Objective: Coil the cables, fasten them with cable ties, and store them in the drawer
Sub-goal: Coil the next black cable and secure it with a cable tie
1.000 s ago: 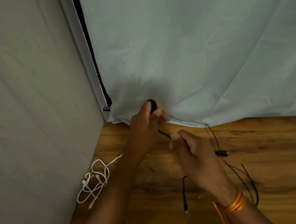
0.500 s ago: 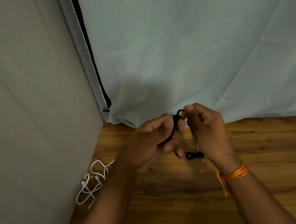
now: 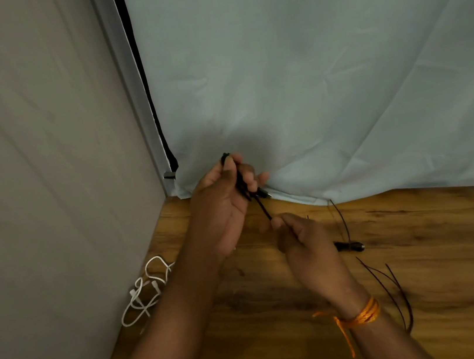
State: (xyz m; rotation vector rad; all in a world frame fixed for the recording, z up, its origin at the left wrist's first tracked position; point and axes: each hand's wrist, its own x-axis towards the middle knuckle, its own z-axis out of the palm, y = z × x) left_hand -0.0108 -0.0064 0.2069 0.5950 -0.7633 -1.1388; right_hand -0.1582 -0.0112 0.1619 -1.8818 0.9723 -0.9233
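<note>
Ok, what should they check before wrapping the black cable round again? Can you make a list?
1. The left hand grips the black cable bundle: ok.
2. The right hand pinches the strand below it: ok.
3. Coil finished: not ok. That strand runs loose between the hands, and a black plug lies on the table.
4. Ties nearby: cannot tell. The thin black strands by the right wrist may be ties.
5. The white cable coiled: not ok, it is a loose tangle by the wall.
6. Storage ready: cannot tell, no drawer in view.
</note>
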